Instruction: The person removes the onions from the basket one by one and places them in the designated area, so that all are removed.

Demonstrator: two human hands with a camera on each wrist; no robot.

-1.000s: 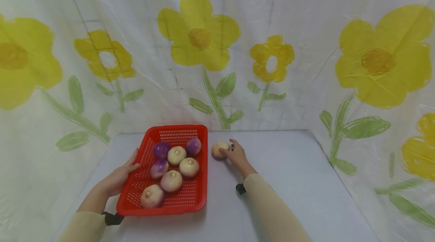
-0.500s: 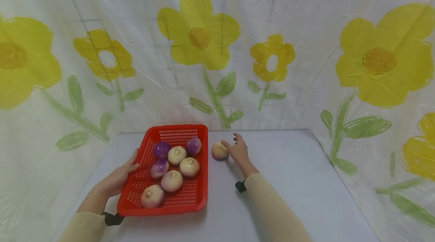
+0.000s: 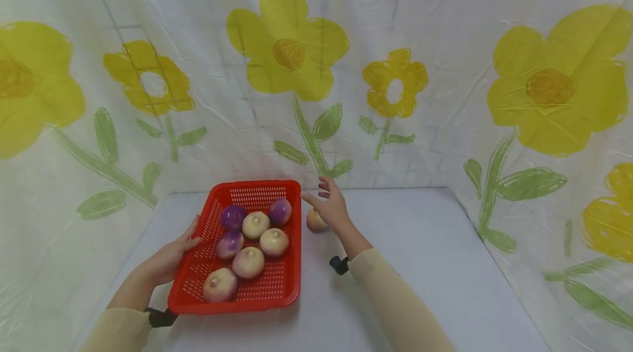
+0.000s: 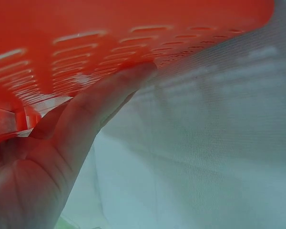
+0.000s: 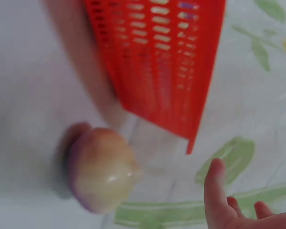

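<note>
A red plastic basket (image 3: 292, 264) with slotted walls carries several round purple-and-cream turnips (image 3: 249, 263). My left hand (image 3: 168, 260) holds the basket by its left side, the thumb at the rim; the left wrist view shows a finger (image 4: 86, 112) lying along the slotted outer surface. At the basket's far right corner hovers my right hand (image 3: 331, 206), fingers extended and holding nothing. Behind that hand, partly hidden, a single turnip (image 3: 315, 221) sits on the table just right of the basket. The right wrist view shows this turnip (image 5: 102, 169) whole, apart from the fingers.
The white table (image 3: 410, 269) extends to the right of the basket. A pale curtain with yellow flowers (image 3: 289, 54) hangs behind its far edge and along both sides. Dark straps (image 3: 339, 265) sit at both wrists.
My right hand has moved away from the loose turnip, first rising beside it, then going left and farther back toward the basket's rim. The turnip stays in place; the left hand and basket hardly move.
</note>
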